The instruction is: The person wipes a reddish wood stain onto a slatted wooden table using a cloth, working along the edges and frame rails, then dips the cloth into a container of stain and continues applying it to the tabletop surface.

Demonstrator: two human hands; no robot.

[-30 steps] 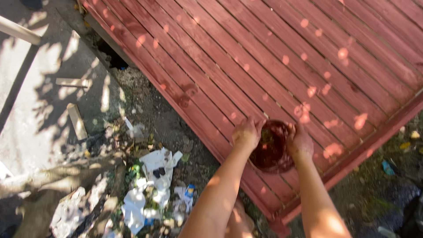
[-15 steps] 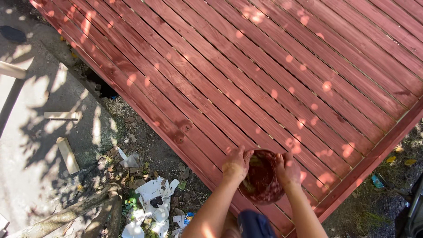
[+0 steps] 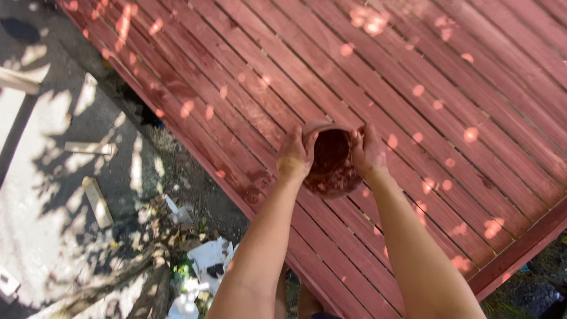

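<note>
**Both hands lift paint-stained bowl over red slatted panel**

At far left, pale concrete ground [image 3: 35, 236] lies in dappled shade, with a short offcut of wood [image 3: 97, 202] on it and a second strip [image 3: 88, 147] a little above. Beside these, crumpled white paper and litter [image 3: 207, 263] sit in the dirt along the edge of the red-painted wooden panel [image 3: 449, 71], whose slats run diagonally across most of the frame.

Moving right, the left hand [image 3: 293, 156] is wrapped around the near rim of a small round bowl [image 3: 332, 165], fingers curled and pressing its side. The right hand [image 3: 367, 150] clasps the opposite side in the same way, so the bowl is held between both palms above the panel's lower middle.

Compared with a second ago, the bowl has been carried further in over the slats, away from the panel's lower edge, and both arms are stretched out longer; it also appears tipped more toward the camera. The work seems to have shifted from the margin to the panel's body.

The bowl's inside is coated dark red, matching the panel, most likely paint or stain; whether liquid remains in it or only a smeared film cannot be told in this light.

At lower right, the panel's border rail [image 3: 520, 251] meets dark ground.
</note>
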